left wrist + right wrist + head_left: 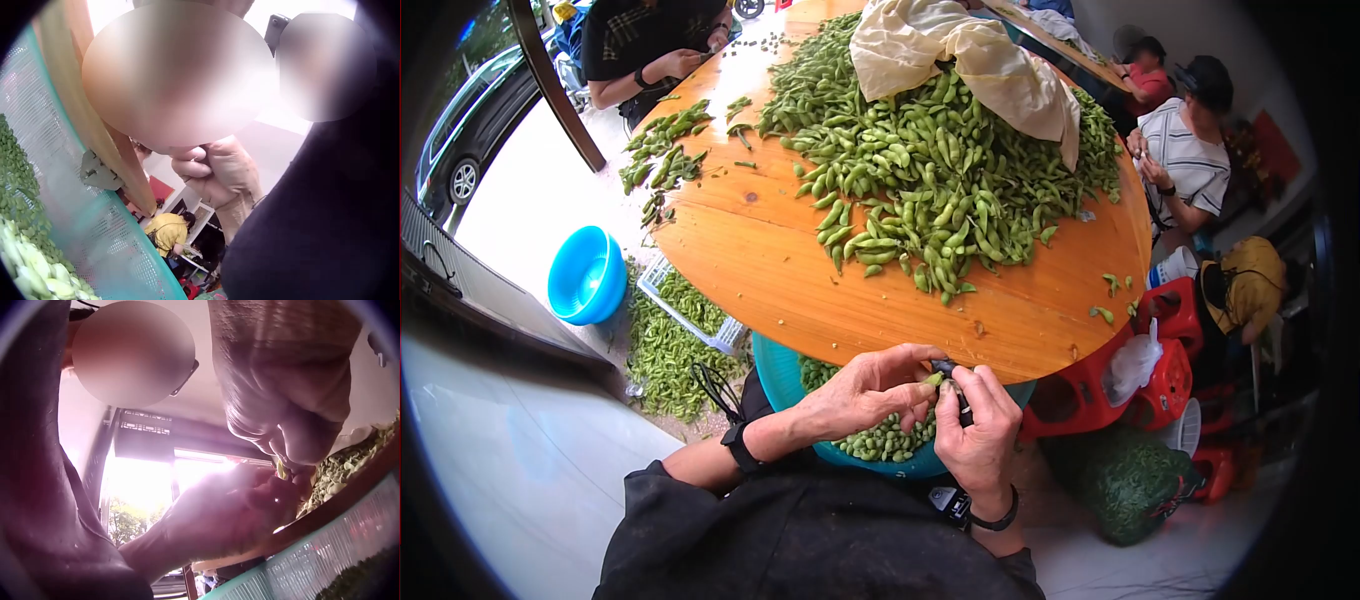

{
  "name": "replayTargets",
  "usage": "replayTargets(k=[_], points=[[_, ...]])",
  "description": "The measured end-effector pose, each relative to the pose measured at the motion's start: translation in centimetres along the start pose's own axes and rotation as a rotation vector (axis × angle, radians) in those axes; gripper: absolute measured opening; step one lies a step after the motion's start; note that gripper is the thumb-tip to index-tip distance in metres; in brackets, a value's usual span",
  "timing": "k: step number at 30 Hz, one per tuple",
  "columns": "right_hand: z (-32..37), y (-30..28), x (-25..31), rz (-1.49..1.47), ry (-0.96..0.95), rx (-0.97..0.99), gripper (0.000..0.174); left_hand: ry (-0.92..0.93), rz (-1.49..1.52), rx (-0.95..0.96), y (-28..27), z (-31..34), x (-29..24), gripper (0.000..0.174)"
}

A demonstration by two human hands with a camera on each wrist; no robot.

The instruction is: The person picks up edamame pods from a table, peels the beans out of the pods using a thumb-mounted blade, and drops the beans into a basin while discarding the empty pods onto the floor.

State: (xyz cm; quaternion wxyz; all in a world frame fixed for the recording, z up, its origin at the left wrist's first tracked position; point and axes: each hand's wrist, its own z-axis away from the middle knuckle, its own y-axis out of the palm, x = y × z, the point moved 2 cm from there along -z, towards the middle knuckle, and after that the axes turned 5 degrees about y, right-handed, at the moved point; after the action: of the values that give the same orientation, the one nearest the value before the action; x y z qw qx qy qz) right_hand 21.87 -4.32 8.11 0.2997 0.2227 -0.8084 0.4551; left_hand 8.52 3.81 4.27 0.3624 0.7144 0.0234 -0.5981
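Over the near table edge in the head view, my left hand (868,388) pinches a green soybean pod (934,379) between thumb and fingers. My right hand (988,430) meets it there, fingers curled around a small black tool (966,410), its exact kind mostly hidden by the fingers. In the right wrist view the pod (282,470) shows between the two hands' fingertips. Below the hands, a teal basket (772,378) holds shelled green beans (885,440). A large heap of pods (940,190) covers much of the round wooden table (740,240).
A cream cloth (960,55) lies over the heap. A blue basin (588,275) and a white crate (690,305) with pods stand on the floor at left. Red stools (1165,385) and a green mesh sack (1120,485) are at right. Other people sit around.
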Motion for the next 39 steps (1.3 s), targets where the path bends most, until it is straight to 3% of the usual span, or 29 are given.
replayTargets(k=[3, 4, 5, 7, 8, 12, 14, 18, 22, 28, 31, 33, 36, 38, 39], points=[[0.0, 0.0, 0.2, 0.011, -0.029, 0.003, 0.017, 0.054, -0.056, -0.012, -0.1, 0.0, 1.0, 0.039], [0.1, -0.1, 0.2, 0.011, -0.027, 0.003, 0.017, -0.027, -0.334, -0.052, 0.2, 0.0, 0.0, 0.042], [0.2, -0.2, 0.1, 0.018, -0.034, 0.026, 0.018, -0.028, -0.333, -0.050, 0.2, -0.2, 0.8, 0.042], [0.4, -0.3, 0.0, 0.028, -0.039, 0.042, 0.020, 0.707, -1.125, -0.127, 0.9, -0.1, 1.3, 0.046], [0.6, 0.0, -0.1, 0.042, -0.054, 0.041, 0.020, 0.559, -1.088, -0.115, 1.1, 0.4, 2.0, 0.050], [0.6, 0.1, -0.4, 0.030, -0.057, 0.036, 0.021, 0.635, -1.059, -0.058, 0.3, 0.0, 0.9, 0.048], [0.6, -0.1, -0.4, 0.015, -0.056, 0.026, 0.021, 0.104, -0.550, 0.124, -0.2, 0.0, -0.6, 0.046], [0.6, -0.3, -0.1, 0.008, -0.056, 0.056, 0.021, 0.010, -0.288, 0.069, -0.4, 0.1, -0.3, 0.044], [0.7, -0.1, 0.1, -0.020, -0.046, 0.080, 0.020, 0.023, -0.308, 0.112, -0.6, 0.1, 0.3, 0.044], [0.3, -0.3, -0.4, -0.041, -0.051, 0.036, 0.017, 0.102, -0.045, 0.115, -0.3, 0.2, 0.8, 0.037], [0.2, -0.8, -1.3, -0.112, 0.086, 0.060, 0.016, 0.028, 0.033, 0.016, -0.3, 0.3, 0.9, 0.027], [0.2, -1.0, -1.7, -0.130, 0.105, 0.073, 0.015, -0.064, 0.068, 0.036, -0.7, 0.4, 1.7, 0.023], [0.2, -1.1, -1.8, -0.205, 0.130, 0.108, 0.015, -0.057, 0.093, -0.018, -0.2, 0.5, 1.4, 0.022], [0.3, -0.9, -1.9, -0.762, 0.505, 0.225, 0.020, -0.015, 0.080, -0.047, -0.1, 0.6, 1.3, 0.021], [0.4, -1.1, -2.2, -0.763, 0.504, 0.224, 0.020, 0.029, 0.067, -0.078, 0.0, 0.7, 1.3, 0.020]])
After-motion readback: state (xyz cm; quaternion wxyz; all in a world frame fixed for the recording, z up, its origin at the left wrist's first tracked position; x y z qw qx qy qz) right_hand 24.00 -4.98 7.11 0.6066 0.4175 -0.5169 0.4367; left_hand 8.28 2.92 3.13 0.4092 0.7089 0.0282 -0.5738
